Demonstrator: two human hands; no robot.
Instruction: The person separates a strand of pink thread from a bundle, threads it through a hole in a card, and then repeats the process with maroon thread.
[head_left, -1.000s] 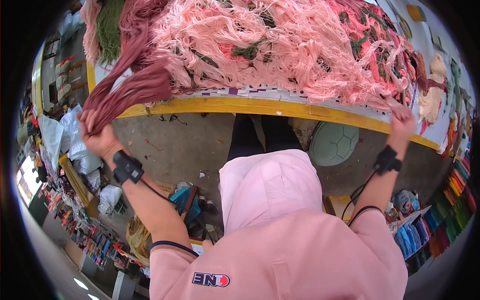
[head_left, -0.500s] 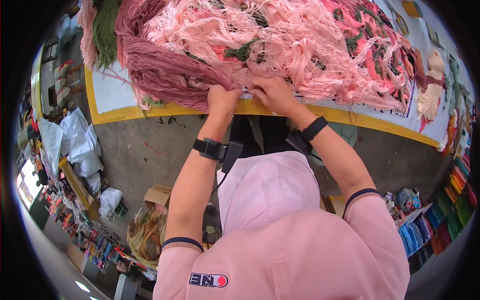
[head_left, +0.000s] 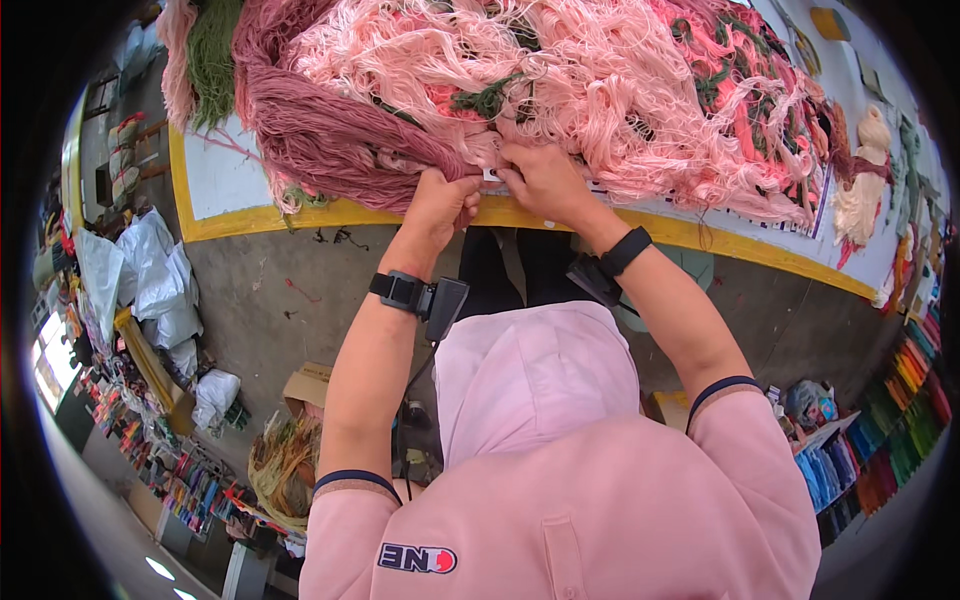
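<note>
A big heap of loose yarn, mostly pale pink with dark green and coral strands, covers the yellow-edged table. Along its left side runs a thick mauve skein. At the table's near edge, my left hand is closed, thumb against the curled fingers, beside the end of that skein; whatever it pinches is too small to make out. My right hand grips the pale pink yarn at the heap's front, fingertips partly buried. A small white piece shows in the narrow gap between both hands.
Green yarn hangs at the table's left end, and a cream skein lies at its right. White plastic sacks and a cardboard box with yarn beside it stand on the floor. Colourful yarn fills racks on both sides.
My left hand has turned and shifted slightly left and toward me, its curled fingers showing more. My right hand has moved only slightly, staying at the pink yarn.
</note>
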